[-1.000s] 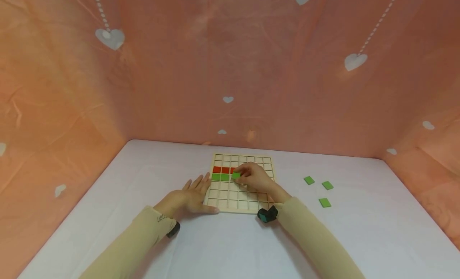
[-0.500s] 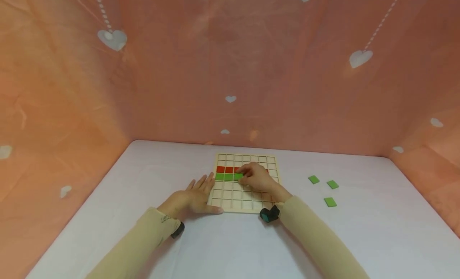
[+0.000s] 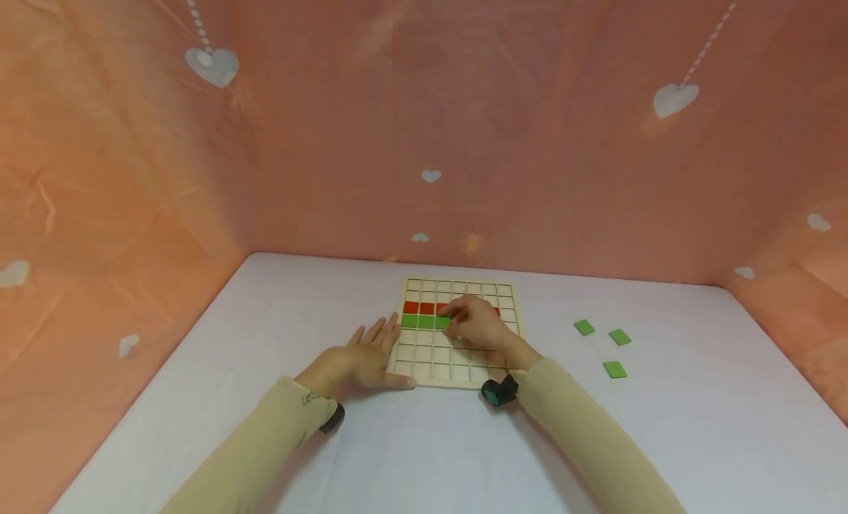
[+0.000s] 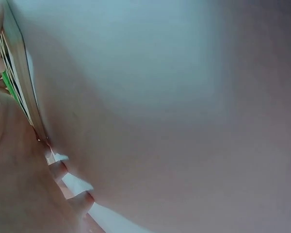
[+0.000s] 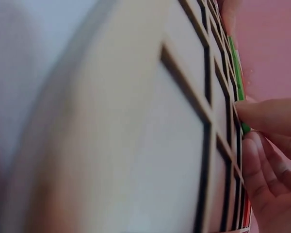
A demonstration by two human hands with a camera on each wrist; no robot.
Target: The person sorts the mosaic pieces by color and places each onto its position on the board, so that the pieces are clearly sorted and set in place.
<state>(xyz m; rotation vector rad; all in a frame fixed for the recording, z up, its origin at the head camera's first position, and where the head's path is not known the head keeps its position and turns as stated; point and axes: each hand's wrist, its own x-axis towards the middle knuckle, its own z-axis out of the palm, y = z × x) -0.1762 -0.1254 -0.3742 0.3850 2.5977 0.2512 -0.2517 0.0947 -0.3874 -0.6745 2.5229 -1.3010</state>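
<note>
Green tile seating in grid board (image 3: 442,354)

Right hand (image 3: 480,325) is pinching the third green tile (image 3: 442,322) in its row, apparently seating it. Next move is probably calling for release, then fetching from three loose tiles (image 3: 615,370) on worktop (image 3: 397,470). Left hand (image 3: 364,362) is lying spread at board's left edge. Left sleeve (image 3: 265,433) is showing lettering, seemingly "Let", rest unreadable.

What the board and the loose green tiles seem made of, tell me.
Board: probably wood, matte, judging by its pale tan rim and ridges. Loose green tiles: perhaps painted wood or plastic, evenly coloured; the look leaves it open.
</note>
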